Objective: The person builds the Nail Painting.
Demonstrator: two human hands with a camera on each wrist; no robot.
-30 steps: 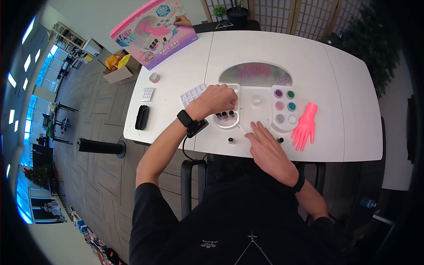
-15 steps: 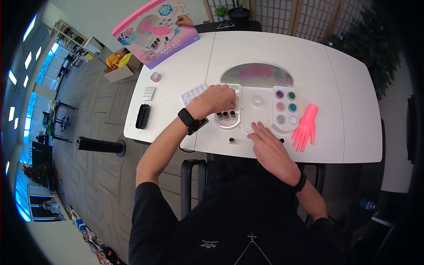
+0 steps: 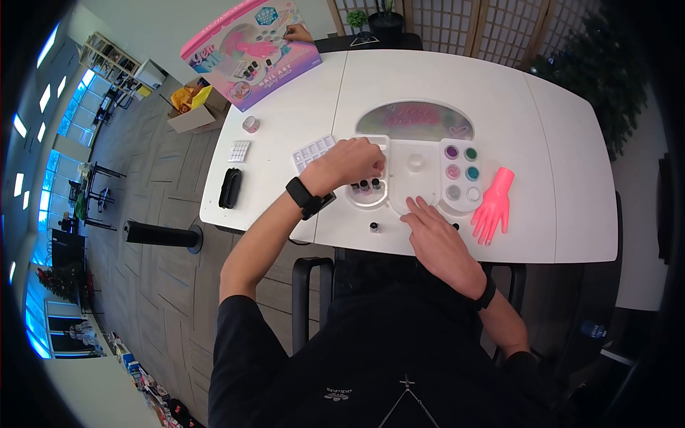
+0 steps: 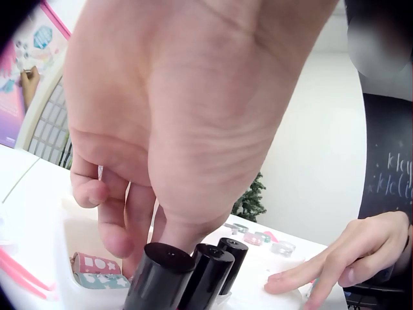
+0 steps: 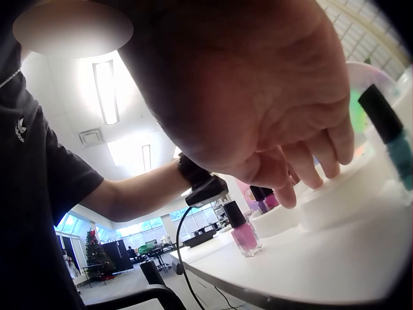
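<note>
My left hand [image 3: 353, 160] reaches down into the white side tray [image 3: 386, 146] of a toy nail station. In the left wrist view its fingers bend beside pink patterned [image 4: 97, 263] and teal patterned [image 4: 103, 281] rolls; black-capped nail polish bottles [image 4: 210, 268] hide the fingertips, so I cannot tell whether they pinch anything. My right hand [image 3: 442, 242] lies with fingers extended on the front of the white station base [image 5: 335, 200]. A pink nail polish bottle [image 5: 244, 237] stands by the table edge, and a teal bottle [image 5: 400, 155] stands beside the right hand.
Pots of coloured glitter fill the right side tray [image 3: 462, 140]. To its right lies a pink model hand [image 3: 492, 207]. Leftward are a white compartment tray [image 3: 314, 151], a black case [image 3: 230, 188] and a small jar [image 3: 250, 125]. The nail art box [image 3: 257, 57] stands at the back left.
The left hand's fingers shift slightly inside the side tray. The right hand keeps its place on the station base, and the bottles and pots stay where they were.
</note>
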